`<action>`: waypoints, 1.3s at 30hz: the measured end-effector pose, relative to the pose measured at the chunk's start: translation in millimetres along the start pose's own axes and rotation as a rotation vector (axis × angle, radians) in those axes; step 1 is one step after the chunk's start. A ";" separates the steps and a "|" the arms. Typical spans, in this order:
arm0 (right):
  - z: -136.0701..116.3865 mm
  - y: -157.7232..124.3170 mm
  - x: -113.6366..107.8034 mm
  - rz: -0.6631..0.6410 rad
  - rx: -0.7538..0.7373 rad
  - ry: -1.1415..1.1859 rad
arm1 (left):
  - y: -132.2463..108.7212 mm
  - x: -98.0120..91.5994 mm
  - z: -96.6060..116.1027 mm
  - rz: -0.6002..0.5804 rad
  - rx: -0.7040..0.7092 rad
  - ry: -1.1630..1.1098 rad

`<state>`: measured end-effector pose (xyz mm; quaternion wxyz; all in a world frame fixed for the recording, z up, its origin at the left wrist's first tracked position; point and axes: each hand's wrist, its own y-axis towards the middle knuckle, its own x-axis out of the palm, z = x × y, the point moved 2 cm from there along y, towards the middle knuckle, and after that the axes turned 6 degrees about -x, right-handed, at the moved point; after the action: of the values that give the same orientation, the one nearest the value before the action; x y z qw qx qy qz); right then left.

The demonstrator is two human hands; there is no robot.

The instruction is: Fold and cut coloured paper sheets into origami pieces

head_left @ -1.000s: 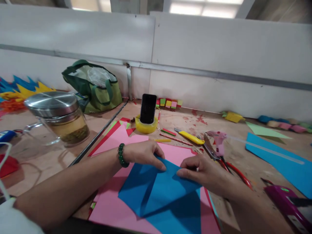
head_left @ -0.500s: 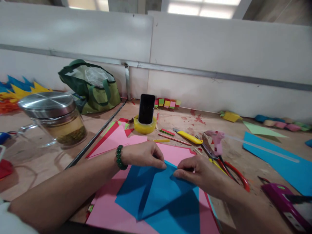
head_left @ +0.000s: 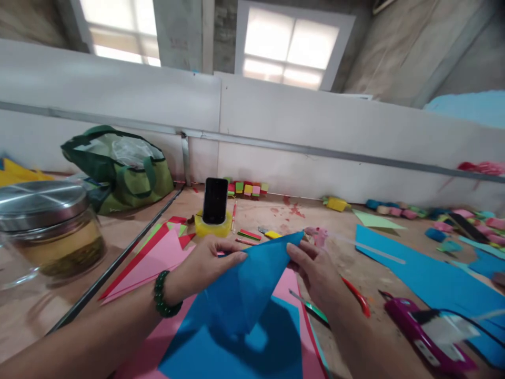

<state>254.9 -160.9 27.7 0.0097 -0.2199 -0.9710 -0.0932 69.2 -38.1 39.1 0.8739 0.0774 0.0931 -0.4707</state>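
Wide across the room runs the bare wooden table (head_left: 272, 210), its tools and scraps pushed outward, which seems to leave the near middle for paper. There lies a broad flat pink paper sheet (head_left: 155, 345), likely serving as a smooth underlay. On it rests a flat bright-blue paper piece (head_left: 236, 360). Just above that, a creased, pointed blue paper sheet (head_left: 252, 279) is held tilted, point up to the right, far edge raised; whether the two blue parts are joined I can't tell. It seems gripped along that edge so it stays taut.

Both forearms slant inward from the near side. The left hand (head_left: 211, 258) pinches the edge, thumb on the near face, fingers mostly hidden behind. The right hand (head_left: 313, 266) is likewise closed, thumb just below the point, fingers curled.

Farther off, a black phone (head_left: 215, 200) stands upright on a round yellow tape roll (head_left: 215, 227), probably as a makeshift stand.
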 end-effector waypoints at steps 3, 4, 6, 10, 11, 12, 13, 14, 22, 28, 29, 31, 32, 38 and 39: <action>-1.7 -1.3 0.1 0.099 -0.017 0.030 | -3.6 2.9 3.1 -0.002 0.029 0.101; -2.5 -1.5 -0.4 0.117 -0.022 0.034 | -4.4 3.1 3.9 -0.010 0.020 0.118; -3.9 -1.7 -1.0 0.127 -0.024 0.041 | -5.3 2.8 4.5 -0.027 -0.006 0.131; -5.3 -2.3 -0.5 0.128 -0.003 0.073 | -4.0 0.9 3.1 -0.009 -0.024 0.152; -5.9 -2.5 -0.1 0.128 0.003 0.081 | -3.6 0.8 2.6 -0.007 -0.024 0.150; -6.7 -2.6 0.2 0.130 0.008 0.089 | -3.2 0.9 2.2 -0.011 -0.026 0.142; -7.8 -2.6 0.5 0.134 0.010 0.094 | -2.9 1.1 2.0 -0.017 -0.029 0.133; -8.9 -2.5 0.7 0.139 0.011 0.095 | -2.6 1.4 2.0 -0.024 -0.034 0.124; -9.0 -1.9 -3.0 0.219 0.003 0.044 | 0.0 2.1 4.0 -0.057 -0.080 0.130; -9.9 -2.2 -4.1 0.252 -0.003 0.000 | -0.1 -0.1 -1.7 -0.085 -0.104 0.135; -10.4 -2.1 -3.9 0.255 -0.003 -0.001 | 0.1 -0.4 -2.9 -0.093 -0.097 0.131; -11.2 -1.7 -3.7 0.265 -0.006 0.002 | 0.8 -0.7 -4.9 -0.106 -0.089 0.117; -11.5 -1.4 -3.9 0.272 -0.007 0.006 | 1.1 -0.7 -5.4 -0.113 -0.089 0.108; -12.0 1.5 -8.1 0.303 -0.013 0.039 | 1.4 -0.4 -1.6 -0.118 -0.099 0.076; -11.9 2.0 -9.0 0.303 -0.015 0.045 | 1.2 -0.5 -0.6 -0.111 -0.107 0.069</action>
<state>263.6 -165.1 39.3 0.0436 -0.3617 -0.9256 -0.1026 69.8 -36.9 38.6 0.8456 0.0413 0.1522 -0.5100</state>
